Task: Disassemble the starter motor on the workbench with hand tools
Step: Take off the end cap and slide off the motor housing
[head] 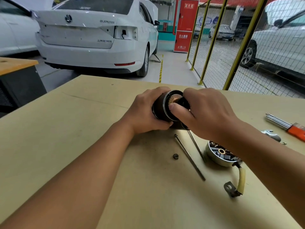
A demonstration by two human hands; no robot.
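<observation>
- At the middle of the workbench (82,121), the left hand (143,113) curls its fingers round the dark motor housing (159,106), thumb tucked beneath, holding it just off the board.
- Right hand (209,111) grips the part seated in the housing's open end, thumb (177,109) pressed on the near face by the bright rim; its other fingers wrap over the far side, out of sight.
- Copper windings (175,99) show inside the rim, so the inner part looks like the armature, though most of it is hidden.
- Judging by steel shell and copper, this will be heavy for its size and rigid; the smooth painted barrel could slip, so a full wrap round the shell suits it.
- Windings and commutator are the delicate spots; better to pull on the shaft or iron core, straight along the axis.
- Magnets inside may drag, then let go suddenly.
- Nearer the person lie two long through bolts (189,157), a nut (176,156), and the end cap (217,154) with brush gear and a yellow-sleeved lead (241,179).
- Off right: hex keys (279,121) and a wrench (270,133).
</observation>
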